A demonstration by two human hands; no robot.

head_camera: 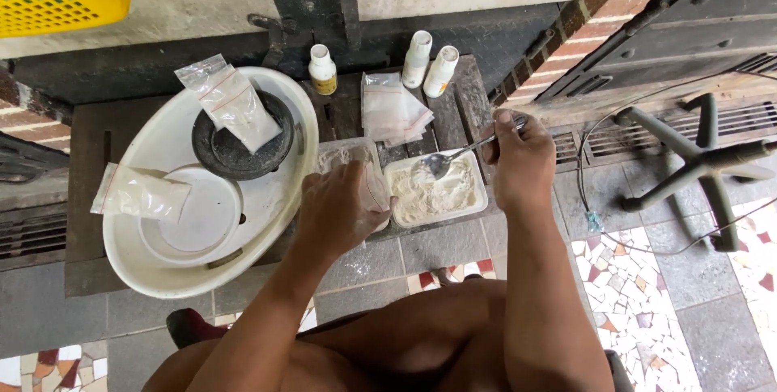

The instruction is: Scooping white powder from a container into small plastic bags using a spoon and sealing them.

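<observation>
A: Right hand [524, 167]?

B: Fingers pinch a thin metal spoon [453, 157], bowl resting in white powder in the shallow white rectangular tray [479, 198].

A: Left hand [340, 210]?

B: Curled around a clear plastic bag [350, 157] just beside the tray; fingertips hidden, bag contents hard to make out.

On the low bench [89, 157], the basin [146, 258] takes the left half. In it stand a bowl [214, 157] at the back and a plate [198, 218] in front. The tray of powder [433, 194] lies near the front right corner, with the spoon [453, 155] over it. Three bottles [322, 68] stand along the back edge, with flat bags [392, 109] before them.
</observation>
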